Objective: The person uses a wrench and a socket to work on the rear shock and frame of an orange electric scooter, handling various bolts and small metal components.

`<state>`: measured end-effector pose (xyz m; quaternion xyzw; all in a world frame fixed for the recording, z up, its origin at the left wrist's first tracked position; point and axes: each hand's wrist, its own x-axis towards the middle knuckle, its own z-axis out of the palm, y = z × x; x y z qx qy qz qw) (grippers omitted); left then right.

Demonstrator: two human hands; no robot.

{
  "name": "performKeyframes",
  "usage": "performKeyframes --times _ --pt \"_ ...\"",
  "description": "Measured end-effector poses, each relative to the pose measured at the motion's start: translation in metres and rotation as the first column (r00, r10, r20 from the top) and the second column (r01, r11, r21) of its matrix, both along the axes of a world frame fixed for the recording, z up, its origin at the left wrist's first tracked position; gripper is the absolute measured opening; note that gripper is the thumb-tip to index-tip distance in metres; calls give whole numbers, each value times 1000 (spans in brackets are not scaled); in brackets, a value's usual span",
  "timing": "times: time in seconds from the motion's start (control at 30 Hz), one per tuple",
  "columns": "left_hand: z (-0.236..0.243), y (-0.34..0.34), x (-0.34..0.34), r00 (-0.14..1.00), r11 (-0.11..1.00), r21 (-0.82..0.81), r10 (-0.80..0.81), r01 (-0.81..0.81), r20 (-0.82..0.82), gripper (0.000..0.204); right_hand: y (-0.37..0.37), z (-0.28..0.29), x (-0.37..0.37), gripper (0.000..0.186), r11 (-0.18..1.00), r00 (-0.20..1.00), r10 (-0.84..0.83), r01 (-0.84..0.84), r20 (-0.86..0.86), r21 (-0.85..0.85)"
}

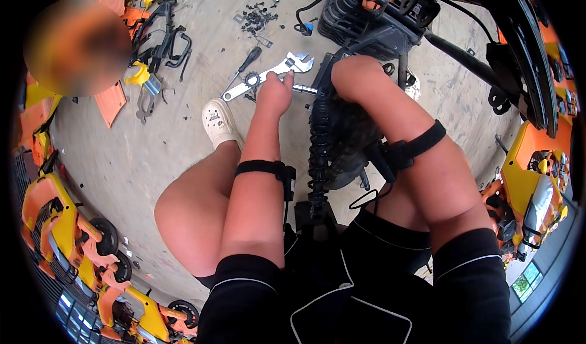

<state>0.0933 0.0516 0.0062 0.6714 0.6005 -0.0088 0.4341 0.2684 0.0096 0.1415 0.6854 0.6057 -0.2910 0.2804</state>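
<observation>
My left hand (274, 95) is closed around a chrome socket tool (305, 89), whose shaft points right to the black frame (318, 97) between my knees. Below that contact runs a ribbed black coil (318, 155). My right hand (359, 76) rests at the top of the frame on its right side; its fingers are hidden behind the arm and the frame. Just beyond my left hand, a silver adjustable wrench (299, 63) lies aslant. A dark-handled screwdriver (250, 57) is on the floor behind it.
Scattered screws and small black parts (257, 18) lie ahead on the concrete. A black crate-like box (342, 20) stands at the far centre. Bent black frame parts (162, 36) and orange panels (111, 105) are at left. Yellow-orange vehicles (58, 222) line both sides.
</observation>
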Motion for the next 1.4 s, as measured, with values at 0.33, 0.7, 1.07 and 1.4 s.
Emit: performKeyframes --times 0.33,0.7,1.07,1.4 --pt "-3 1 1 1000 1000 -24 4 -5 -29 59 -7 4 -3 22 984 990 123 -130 -62 -123" --pt "-8 -3 -3 996 999 -48 8 -12 -86 58 1 15 0 24 982 989 125 -134 -76 -132" --pt "6 4 5 996 997 -77 19 -26 -88 51 -6 16 -3 20 972 977 195 -204 -88 -116" --pt "-10 -2 1 991 989 -112 85 -97 -105 53 -33 12 -22 18 969 969 238 -242 -64 -51"
